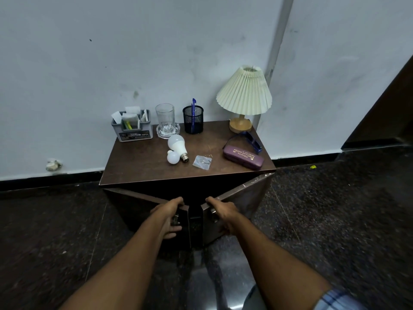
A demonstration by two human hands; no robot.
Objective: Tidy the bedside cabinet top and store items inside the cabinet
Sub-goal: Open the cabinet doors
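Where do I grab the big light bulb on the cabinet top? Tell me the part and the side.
Take the large bulb by its white body, probably from above and the right. It lies on its side, metal cap toward you, with the small bulb close against its left, so its right flank is free for fingers.

Two bulbs [177,144] [173,157], one lamp [244,92], one glass [165,116], one case [243,156], two doors [138,206] [241,198].
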